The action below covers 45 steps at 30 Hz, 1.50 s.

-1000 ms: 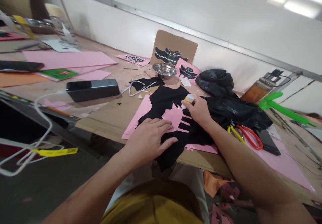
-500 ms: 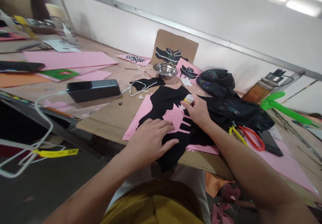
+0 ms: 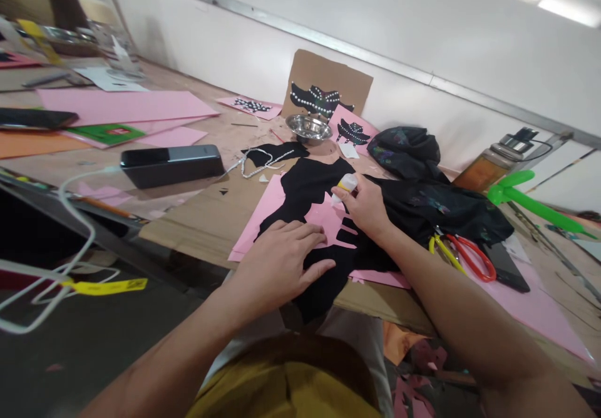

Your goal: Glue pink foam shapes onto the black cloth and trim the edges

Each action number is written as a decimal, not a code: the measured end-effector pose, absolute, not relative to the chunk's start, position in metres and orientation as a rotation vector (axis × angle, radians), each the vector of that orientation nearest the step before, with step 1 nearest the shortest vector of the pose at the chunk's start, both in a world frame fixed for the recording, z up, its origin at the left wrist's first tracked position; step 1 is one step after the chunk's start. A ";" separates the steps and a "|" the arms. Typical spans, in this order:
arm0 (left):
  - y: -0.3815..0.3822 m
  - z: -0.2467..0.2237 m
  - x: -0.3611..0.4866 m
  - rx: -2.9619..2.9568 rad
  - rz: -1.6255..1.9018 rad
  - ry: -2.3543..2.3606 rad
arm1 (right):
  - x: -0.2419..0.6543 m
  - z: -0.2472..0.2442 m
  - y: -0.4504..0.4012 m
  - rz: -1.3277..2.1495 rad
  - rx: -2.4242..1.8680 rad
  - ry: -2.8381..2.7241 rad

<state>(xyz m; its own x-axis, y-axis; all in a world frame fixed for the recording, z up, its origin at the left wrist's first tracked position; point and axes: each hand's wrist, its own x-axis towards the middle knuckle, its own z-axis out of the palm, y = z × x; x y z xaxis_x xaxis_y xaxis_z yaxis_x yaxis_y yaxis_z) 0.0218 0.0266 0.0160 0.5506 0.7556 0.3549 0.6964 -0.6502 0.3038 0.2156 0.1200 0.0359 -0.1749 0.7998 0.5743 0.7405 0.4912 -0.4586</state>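
Note:
My right hand [image 3: 369, 204] is closed around a small white glue bottle [image 3: 347, 183] with a yellow band, its nozzle pointing down at the top of a pink paper cutout [image 3: 326, 216]. The cutout has several finger-like strips on its right side and lies on black fabric [image 3: 312, 180]. My left hand [image 3: 286, 258] rests flat with fingers spread over the cutout's left part and the fabric, holding nothing. Under the fabric, pink sheets [image 3: 251, 233] show at the left and lower right, on brown cardboard [image 3: 192, 233].
Behind stand a metal bowl [image 3: 308, 128] and a beaded black piece on cardboard [image 3: 328, 67]. A black power bank [image 3: 172, 166] lies left. Red-handled scissors [image 3: 474, 258], a bottle [image 3: 491, 163] and a green balloon [image 3: 539, 208] are at the right.
My right hand has moved slightly left with the glue bottle, along the cutout's upper edge. My left hand has stayed nearly still.

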 end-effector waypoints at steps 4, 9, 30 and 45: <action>0.026 0.016 0.021 2.650 0.697 1.259 | 0.215 0.036 0.119 0.084 -1.282 -1.936; 0.024 0.014 0.020 2.648 0.730 1.285 | 0.217 0.037 0.114 0.116 -1.267 -1.972; 0.016 0.011 0.015 2.692 0.724 1.273 | 0.205 0.039 0.105 0.185 -1.240 -2.011; 0.013 0.010 0.015 2.674 0.689 1.272 | 0.198 0.043 0.096 0.199 -1.234 -2.014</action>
